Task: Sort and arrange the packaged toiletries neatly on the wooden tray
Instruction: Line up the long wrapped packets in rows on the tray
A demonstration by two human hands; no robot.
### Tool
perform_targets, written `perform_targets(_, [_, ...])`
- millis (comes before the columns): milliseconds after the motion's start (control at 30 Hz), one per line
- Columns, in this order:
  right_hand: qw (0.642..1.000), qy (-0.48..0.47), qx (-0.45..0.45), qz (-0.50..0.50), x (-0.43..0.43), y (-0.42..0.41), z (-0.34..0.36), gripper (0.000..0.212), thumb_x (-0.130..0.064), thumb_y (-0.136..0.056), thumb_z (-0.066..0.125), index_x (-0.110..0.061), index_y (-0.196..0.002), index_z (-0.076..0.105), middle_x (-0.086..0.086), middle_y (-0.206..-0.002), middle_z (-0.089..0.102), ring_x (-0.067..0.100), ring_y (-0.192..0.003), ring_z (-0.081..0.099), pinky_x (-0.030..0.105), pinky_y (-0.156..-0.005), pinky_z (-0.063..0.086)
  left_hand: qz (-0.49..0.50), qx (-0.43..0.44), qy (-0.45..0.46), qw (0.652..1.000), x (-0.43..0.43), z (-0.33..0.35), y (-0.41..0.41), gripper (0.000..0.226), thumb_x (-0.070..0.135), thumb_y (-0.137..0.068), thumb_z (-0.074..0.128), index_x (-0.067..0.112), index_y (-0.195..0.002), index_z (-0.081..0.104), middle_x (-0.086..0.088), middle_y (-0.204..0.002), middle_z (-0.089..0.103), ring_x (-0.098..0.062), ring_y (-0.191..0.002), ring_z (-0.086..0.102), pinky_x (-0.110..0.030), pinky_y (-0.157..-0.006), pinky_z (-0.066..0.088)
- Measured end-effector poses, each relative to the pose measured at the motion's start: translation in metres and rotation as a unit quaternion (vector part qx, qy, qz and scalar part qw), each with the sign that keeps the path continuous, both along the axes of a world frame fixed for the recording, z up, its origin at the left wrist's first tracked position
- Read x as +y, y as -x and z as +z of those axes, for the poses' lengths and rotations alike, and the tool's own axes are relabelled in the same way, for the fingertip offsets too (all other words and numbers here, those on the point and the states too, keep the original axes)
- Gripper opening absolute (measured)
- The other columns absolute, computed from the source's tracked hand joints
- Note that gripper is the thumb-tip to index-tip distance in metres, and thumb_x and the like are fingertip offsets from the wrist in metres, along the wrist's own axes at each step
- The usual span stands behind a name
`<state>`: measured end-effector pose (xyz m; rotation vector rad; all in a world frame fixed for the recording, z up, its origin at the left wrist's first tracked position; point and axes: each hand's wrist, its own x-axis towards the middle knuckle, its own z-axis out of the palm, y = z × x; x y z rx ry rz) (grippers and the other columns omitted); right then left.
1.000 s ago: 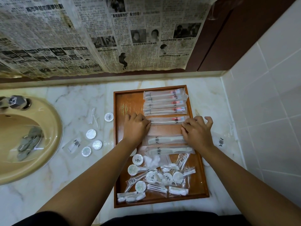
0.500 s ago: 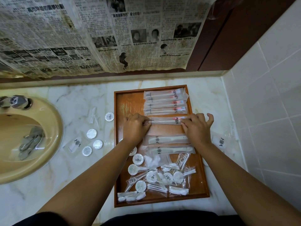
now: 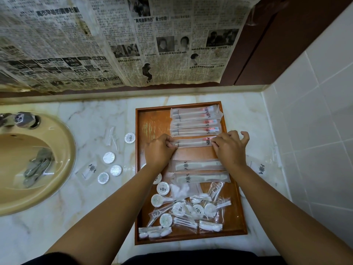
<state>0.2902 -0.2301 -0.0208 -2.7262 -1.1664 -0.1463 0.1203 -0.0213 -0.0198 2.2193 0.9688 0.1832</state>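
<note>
Marble counter, pale and veined (image 3: 191,98), is seen from above, with a shallow rectangular wooden tray (image 3: 152,129) set on it and a beige basin (image 3: 63,169) well off beyond the left hand. Four long frosted plastic toothbrush sleeves (image 3: 194,122) are stacked in a tidy row just beyond both hands. A fifth long frosted toothbrush packet (image 3: 193,143) is stretched between the hands: the left hand (image 3: 158,152) is pinched on its left end, the right hand (image 3: 229,148) on its right end, spare fingers loosely spread. Two wrapped white combs (image 3: 198,166) lie just nearer than the hands, between the wrists. A jumble of round white discs and cotton-bud packets (image 3: 183,209) is spread under the forearms. Small silvery round packets (image 3: 108,157) lie on the counter outside the left hand. The held packet is judged light, crinkly and slippery, with a stiff core; it is best gripped at both ends and slid flat.
</note>
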Motion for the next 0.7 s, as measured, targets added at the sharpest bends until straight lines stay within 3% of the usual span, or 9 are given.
perform_targets(233, [1.000, -0.014, 0.013, -0.023, 0.002, 0.005, 0.001, 0.011, -0.033, -0.089, 0.075, -0.026, -0.097, 0.079, -0.003, -0.107, 0.075, 0.024, -0.107, 0.057, 0.051, -0.101, 0.028, 0.003, 0.023, 0.002, 1.000, 0.002, 0.001, -0.001, 0.023, 0.024, -0.083, 0.074, 0.033, -0.103, 0.066, 0.017, -0.071, 0.065, -0.006, -0.080, 0.065, -0.045, -0.091, 0.050])
perform_targets(333, [0.998, -0.009, 0.041, -0.046, 0.007, 0.003, 0.004, 0.008, -0.033, -0.087, 0.078, -0.027, -0.092, 0.081, -0.003, -0.105, 0.075, 0.024, -0.106, 0.058, 0.050, -0.099, 0.027, 0.021, -0.002, 0.000, 1.000, -0.002, 0.001, -0.003, 0.023, 0.023, -0.084, 0.071, 0.029, -0.106, 0.066, 0.015, -0.077, 0.064, -0.011, -0.082, 0.063, -0.044, -0.083, 0.053])
perform_targets(533, [0.990, 0.011, 0.112, -0.082, 0.016, -0.001, 0.010, 0.002, -0.028, -0.085, 0.079, -0.030, -0.084, 0.079, -0.009, -0.103, 0.075, 0.022, -0.108, 0.054, 0.046, -0.095, 0.026, -0.038, 0.031, -0.154, 0.987, -0.006, -0.006, -0.002, 0.019, 0.037, -0.089, 0.073, 0.024, -0.101, 0.077, 0.002, -0.093, 0.073, -0.024, -0.087, 0.062, -0.043, -0.081, 0.046])
perform_targets(700, [0.985, 0.033, 0.144, -0.090, 0.020, -0.006, 0.019, 0.006, -0.033, -0.090, 0.074, -0.033, -0.087, 0.079, -0.011, -0.109, 0.074, 0.019, -0.113, 0.050, 0.041, -0.091, 0.021, -0.007, 0.028, -0.107, 0.994, -0.006, -0.008, -0.005, 0.013, 0.036, -0.085, 0.078, 0.026, -0.093, 0.079, 0.004, -0.087, 0.075, -0.022, -0.081, 0.064, -0.046, -0.078, 0.051])
